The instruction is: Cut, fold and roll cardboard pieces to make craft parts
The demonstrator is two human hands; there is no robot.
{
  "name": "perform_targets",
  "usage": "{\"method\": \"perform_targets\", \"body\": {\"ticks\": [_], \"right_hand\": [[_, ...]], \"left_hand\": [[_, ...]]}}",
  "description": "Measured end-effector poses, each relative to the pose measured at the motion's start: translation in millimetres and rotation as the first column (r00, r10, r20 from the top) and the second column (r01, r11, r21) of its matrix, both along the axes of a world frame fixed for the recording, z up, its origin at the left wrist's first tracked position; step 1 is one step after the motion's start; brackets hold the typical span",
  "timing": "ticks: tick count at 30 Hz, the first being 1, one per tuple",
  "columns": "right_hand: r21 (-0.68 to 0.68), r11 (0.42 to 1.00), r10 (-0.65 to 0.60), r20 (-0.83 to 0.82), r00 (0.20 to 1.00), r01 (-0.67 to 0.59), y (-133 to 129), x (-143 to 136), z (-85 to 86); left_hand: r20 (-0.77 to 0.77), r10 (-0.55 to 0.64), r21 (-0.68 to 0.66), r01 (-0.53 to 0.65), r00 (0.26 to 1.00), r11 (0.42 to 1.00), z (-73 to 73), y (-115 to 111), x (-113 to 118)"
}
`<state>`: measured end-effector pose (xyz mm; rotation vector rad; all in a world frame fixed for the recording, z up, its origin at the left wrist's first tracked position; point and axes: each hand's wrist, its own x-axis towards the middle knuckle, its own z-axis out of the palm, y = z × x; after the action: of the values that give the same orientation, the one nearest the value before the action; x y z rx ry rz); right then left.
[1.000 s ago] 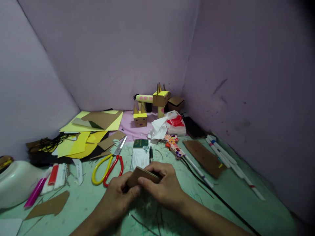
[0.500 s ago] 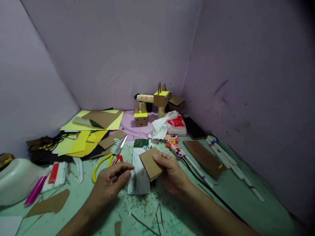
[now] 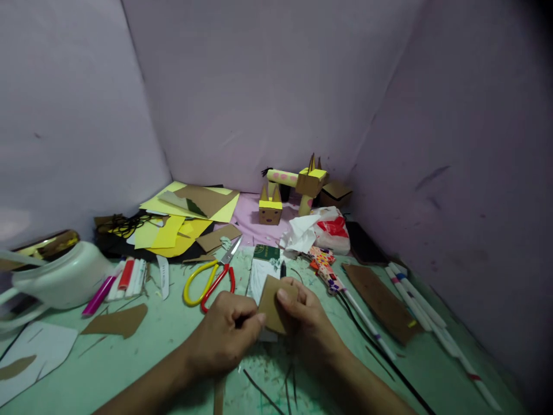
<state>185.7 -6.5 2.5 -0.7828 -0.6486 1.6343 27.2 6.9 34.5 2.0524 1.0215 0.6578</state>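
A small folded piece of brown cardboard (image 3: pixel 271 302) is in my right hand (image 3: pixel 309 317), thumb on its face and fingers behind. My left hand (image 3: pixel 231 331) is closed, its thumb and fingertips pinched at the cardboard's lower left edge. Beneath the cardboard lies a narrow white printed sheet (image 3: pixel 258 273), partly hidden, with a dark green booklet or card (image 3: pixel 266 252) at its far end. Close to my left hand, scissors (image 3: pixel 221 267) with one yellow and one red handle lie with their blades pointing away. Behind the cardboard shows a dark pen-like tip (image 3: pixel 283 269).
At the back stand a cardboard animal figure (image 3: pixel 311 183) and a small cardboard head (image 3: pixel 270 214). Yellow paper (image 3: pixel 168 233), markers (image 3: pixel 129 276) and a white pot (image 3: pixel 64 276) are on the left. A hot glue gun (image 3: pixel 326 266), brown cardboard (image 3: pixel 380 297) and white pens (image 3: pixel 425 300) lie right.
My left hand has moved right and closed its fingers at the cardboard's edge; it was apart from it before. The cardboard has turned more upright. The view has swung left.
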Motion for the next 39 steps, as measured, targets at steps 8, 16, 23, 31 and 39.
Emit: {"method": "perform_targets", "body": {"ticks": [8,16,23,31,39], "right_hand": [[0.102,0.987,0.072,0.417,0.906,-0.126,5,19,-1.3],[0.122,0.986,0.058,0.407,0.911,-0.117,0,13,-5.9],[0.141,0.965,0.099,0.583,0.806,-0.220,-4,11,5.2],[0.199,0.965,0.026,0.579,0.815,-0.172,-6,8,3.8],[0.243,0.956,-0.007,0.576,0.818,-0.163,-7,8,5.2]], "left_hand": [[0.046,0.029,0.085,-0.033,0.999,0.996,4.6,1,-11],[0.185,0.097,-0.004,-0.098,0.978,0.995,-2.9,-4,0],[0.121,0.051,0.043,-0.056,0.991,0.998,-2.8,-3,-4],[0.247,0.057,0.064,-0.075,0.967,0.995,-3.0,-7,-3],[0.276,0.014,0.090,-0.040,0.961,0.995,-6.3,-8,-4]]}}
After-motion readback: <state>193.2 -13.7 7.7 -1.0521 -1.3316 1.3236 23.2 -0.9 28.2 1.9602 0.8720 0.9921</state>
